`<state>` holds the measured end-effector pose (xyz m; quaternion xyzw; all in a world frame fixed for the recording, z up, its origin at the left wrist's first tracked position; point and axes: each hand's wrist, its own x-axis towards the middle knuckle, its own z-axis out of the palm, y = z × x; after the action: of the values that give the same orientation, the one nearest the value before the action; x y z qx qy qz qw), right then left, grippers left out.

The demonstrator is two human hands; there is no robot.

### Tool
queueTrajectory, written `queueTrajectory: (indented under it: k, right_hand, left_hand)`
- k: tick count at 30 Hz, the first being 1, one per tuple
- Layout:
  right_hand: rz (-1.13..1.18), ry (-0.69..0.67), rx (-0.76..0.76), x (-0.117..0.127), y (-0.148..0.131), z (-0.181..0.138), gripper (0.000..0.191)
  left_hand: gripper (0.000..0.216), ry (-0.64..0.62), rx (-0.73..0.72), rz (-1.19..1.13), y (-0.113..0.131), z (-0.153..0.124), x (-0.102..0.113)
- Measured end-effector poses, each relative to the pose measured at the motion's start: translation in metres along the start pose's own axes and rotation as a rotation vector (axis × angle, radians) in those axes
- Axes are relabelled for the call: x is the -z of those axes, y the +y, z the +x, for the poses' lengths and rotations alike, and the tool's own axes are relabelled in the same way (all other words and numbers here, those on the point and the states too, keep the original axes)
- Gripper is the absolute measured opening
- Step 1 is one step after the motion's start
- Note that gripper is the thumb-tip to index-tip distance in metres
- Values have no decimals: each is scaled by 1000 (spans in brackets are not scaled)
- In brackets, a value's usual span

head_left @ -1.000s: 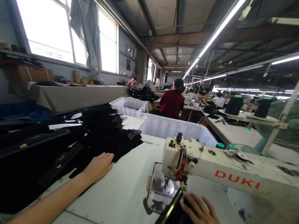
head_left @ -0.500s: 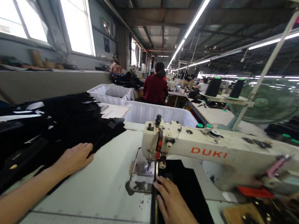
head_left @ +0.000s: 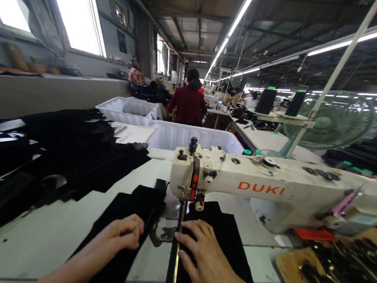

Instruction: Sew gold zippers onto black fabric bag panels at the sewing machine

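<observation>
My left hand (head_left: pixel 121 235) is closed on a cut black fabric piece (head_left: pixel 145 197), fingers curled at its right side. That piece lies over the table left of the needle plate (head_left: pixel 170 211), its far corner close to the machine head. My right hand (head_left: pixel 204 256) rests flat, fingers stretched out, on another black fabric piece (head_left: pixel 231 234). Its fingertips touch a black zipper tape with gold teeth (head_left: pixel 176 269), which runs up under the presser foot of the white sewing machine (head_left: pixel 218 175). The machine head hides the needle.
A heap of cut black pieces (head_left: pixel 74 148) covers the table's left side. White plastic bins (head_left: pixel 195 135) stand behind the machine. Zippers with gold teeth (head_left: pixel 338 280) lie on a wooden board (head_left: pixel 291 271) at right. Thread cones (head_left: pixel 265 101) and a fan (head_left: pixel 330 119) stand beyond; a person in dark red (head_left: pixel 188 101) sits ahead.
My left hand has come right from the heap, bringing a black fabric piece beside the needle plate. My right hand stays on the zipper and fabric. The view has shifted slightly right.
</observation>
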<state>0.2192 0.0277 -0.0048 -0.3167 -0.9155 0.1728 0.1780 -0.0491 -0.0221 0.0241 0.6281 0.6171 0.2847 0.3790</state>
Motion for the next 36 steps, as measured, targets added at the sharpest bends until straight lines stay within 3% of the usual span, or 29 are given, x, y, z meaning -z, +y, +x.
queueTrajectory:
  k: [3,6,9,11,13,16,27,32,36]
  right_hand:
    - [7,5,-3,0,1,2,30]
    - [-11,6,10,0,2,2,31]
    - [-51,3,37,-1,2,0,34]
    - [-82,10,60,-3,4,-2,34]
    - [-107,9,80,-5,6,-3,35]
    - [-127,-2,93,-6,8,-4,39]
    - [-130,30,135,-4,14,1,37]
    - [-190,73,123,-9,21,1,57]
    - [-233,69,112,-10,24,2,58]
  left_hand:
    - [16,-148,-62,-165,15,-7,-41]
    - [16,-207,-119,10,20,-7,-55]
    - [14,-41,-221,269,10,1,-59]
    - [38,61,-329,445,1,6,-63]
    - [60,58,-433,612,-5,8,-66]
    - [65,17,-518,764,-7,5,-66]
    - [74,-66,-486,723,-1,11,-57]
    - [83,-115,-445,678,-4,14,-58]
    - [86,-133,-378,686,-2,17,-58]
